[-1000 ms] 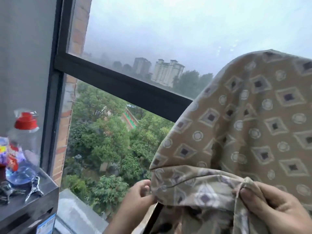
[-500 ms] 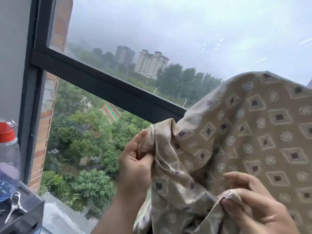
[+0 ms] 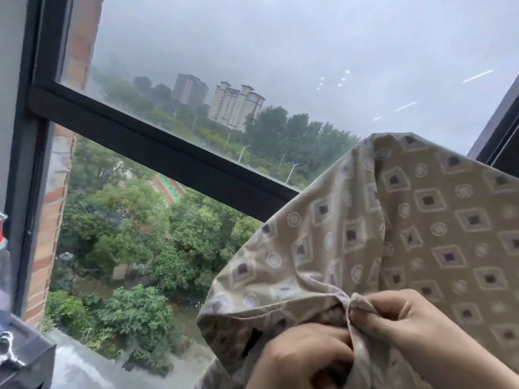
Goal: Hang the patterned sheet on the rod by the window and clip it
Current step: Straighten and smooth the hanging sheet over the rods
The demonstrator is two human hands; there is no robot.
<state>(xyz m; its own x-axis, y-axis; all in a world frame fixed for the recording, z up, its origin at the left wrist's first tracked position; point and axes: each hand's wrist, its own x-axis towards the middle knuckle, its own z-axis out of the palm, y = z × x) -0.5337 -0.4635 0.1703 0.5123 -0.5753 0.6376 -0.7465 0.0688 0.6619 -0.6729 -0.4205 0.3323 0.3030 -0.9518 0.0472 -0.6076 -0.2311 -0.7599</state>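
The patterned sheet point(image 3: 407, 220) is beige with diamond and circle prints and fills the lower right, draped high in front of the window. My right hand point(image 3: 404, 329) pinches a gathered fold of its edge near the bottom centre. My left hand point(image 3: 303, 357) sits just below and left of it, fingers curled into the same bunched cloth. The rod is hidden; I cannot see what the sheet hangs over.
A large window with a dark frame bar point(image 3: 157, 147) crosses the view, trees and towers beyond. At the far left a dark ledge point(image 3: 25, 357) carries a metal clip point(image 3: 8, 349) and part of a plastic bottle point(image 3: 4, 248).
My left hand dropped from the raised sheet edge down to beside my right hand. The sheet's left side has fallen lower. The view shifted right, so the bottle is mostly out of frame.
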